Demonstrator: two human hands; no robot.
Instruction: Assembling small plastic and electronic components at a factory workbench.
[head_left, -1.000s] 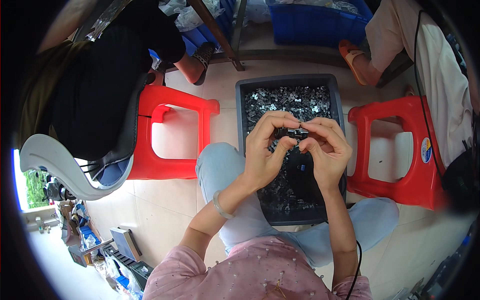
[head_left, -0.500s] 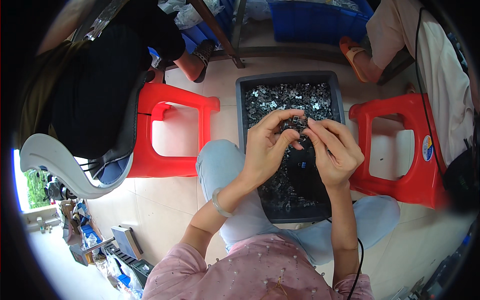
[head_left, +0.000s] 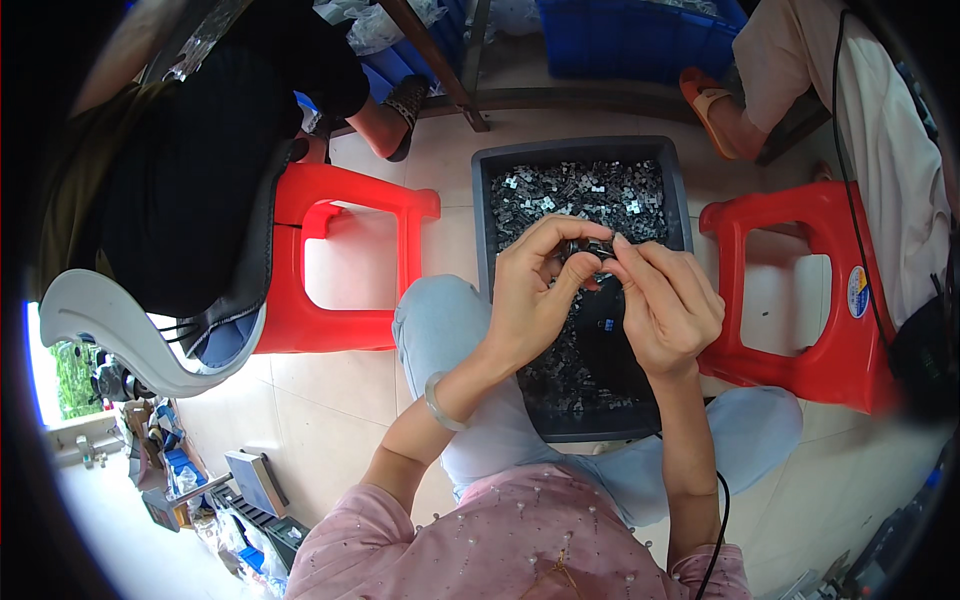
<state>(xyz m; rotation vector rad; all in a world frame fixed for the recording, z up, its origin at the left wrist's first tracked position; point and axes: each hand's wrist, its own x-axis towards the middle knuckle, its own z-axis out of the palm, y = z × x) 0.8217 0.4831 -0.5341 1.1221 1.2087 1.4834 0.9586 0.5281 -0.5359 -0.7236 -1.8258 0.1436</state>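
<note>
Both my hands meet above a dark grey tray (head_left: 484, 215) that holds many small metal parts (head_left: 570, 190). With thumb and fingers, my left hand (head_left: 535, 295) pinches a small dark metal piece (head_left: 588, 247); its exact kind is hard to make out. From the other side, my right hand (head_left: 668, 305) has its thumb and fingertips closed on the right end of that same piece. Fingers hide much of it. Below the hands, a tiny blue item (head_left: 608, 325) lies on the dark area of the tray.
Red plastic stools stand left (head_left: 345, 330) and right (head_left: 800, 370) of the tray. A person in dark clothes (head_left: 190, 180) sits at left, another in light trousers (head_left: 880, 150) at right. Blue bins (head_left: 630, 45) and a metal frame bar (head_left: 560, 100) lie beyond. A thin black cable (head_left: 840, 120) hangs at right.
The metal piece has tilted between my fingers and now shows less of its face. My right hand has shifted slightly left and closer to my left hand.
</note>
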